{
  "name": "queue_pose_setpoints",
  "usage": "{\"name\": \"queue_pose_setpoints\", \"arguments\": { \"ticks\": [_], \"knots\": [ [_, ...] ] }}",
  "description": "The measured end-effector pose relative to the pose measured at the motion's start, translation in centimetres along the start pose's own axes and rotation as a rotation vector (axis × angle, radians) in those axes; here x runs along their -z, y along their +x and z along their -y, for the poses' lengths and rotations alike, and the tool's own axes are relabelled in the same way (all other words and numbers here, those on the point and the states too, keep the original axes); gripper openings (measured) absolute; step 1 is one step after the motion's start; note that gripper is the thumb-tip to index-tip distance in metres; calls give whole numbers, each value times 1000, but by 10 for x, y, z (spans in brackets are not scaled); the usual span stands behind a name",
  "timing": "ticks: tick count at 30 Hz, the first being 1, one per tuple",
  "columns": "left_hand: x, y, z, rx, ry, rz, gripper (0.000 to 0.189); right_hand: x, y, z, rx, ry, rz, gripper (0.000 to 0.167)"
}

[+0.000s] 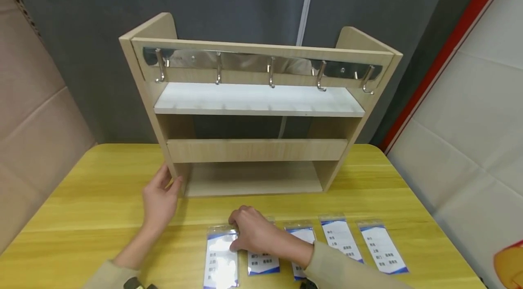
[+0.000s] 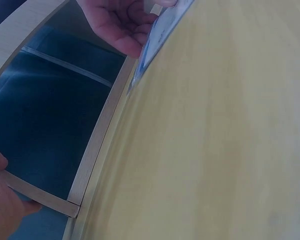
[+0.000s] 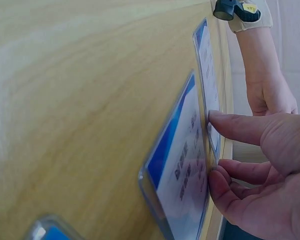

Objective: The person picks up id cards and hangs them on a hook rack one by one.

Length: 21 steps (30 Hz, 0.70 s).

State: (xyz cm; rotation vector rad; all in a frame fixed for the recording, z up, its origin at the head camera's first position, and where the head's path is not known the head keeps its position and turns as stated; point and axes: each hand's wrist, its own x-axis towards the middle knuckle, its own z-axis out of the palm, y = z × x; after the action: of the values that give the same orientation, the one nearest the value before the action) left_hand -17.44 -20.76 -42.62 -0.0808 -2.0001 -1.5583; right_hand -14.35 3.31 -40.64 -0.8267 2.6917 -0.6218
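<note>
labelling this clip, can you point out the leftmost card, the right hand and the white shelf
Leftmost card (image 1: 221,261): head view, on its printed front.
Right hand (image 1: 256,232): head view, back of the hand.
White shelf (image 1: 249,100): head view, bare top surface.

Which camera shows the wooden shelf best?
The head view, because the wooden shelf fits fully in frame. The left wrist view shows only slanted parts; the right wrist view shows at most a sliver.

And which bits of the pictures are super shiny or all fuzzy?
Head view: white glare on the leftmost card, bright reflections on the metal hook strip; left wrist view: the tabletop looks hazy and soft; right wrist view: the nearer card's printing is too blurry to read.
</note>
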Motion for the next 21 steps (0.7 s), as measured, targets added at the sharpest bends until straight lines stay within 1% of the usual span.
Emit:
{"name": "queue_pose_setpoints", "arguments": {
  "ticks": [5, 10, 14, 17, 21],
  "knots": [
    [-1, 0, -1, 10, -11, -1, 60, -1, 1, -1, -4, -9, 12, 50],
    [-1, 1, -2, 2, -6, 0, 58, -2, 2, -3, -26, 26, 33, 48],
    [0, 2, -2, 10, 9, 9, 58, -3, 2, -3, -45, 60, 35, 47],
    [1, 2, -3, 23, 1, 24, 60, -3, 1, -4, -39, 81, 34, 43],
    [2, 1, -3, 32, -7, 41, 59, -3, 2, -6, -7, 96, 33, 42]
  ]
}}
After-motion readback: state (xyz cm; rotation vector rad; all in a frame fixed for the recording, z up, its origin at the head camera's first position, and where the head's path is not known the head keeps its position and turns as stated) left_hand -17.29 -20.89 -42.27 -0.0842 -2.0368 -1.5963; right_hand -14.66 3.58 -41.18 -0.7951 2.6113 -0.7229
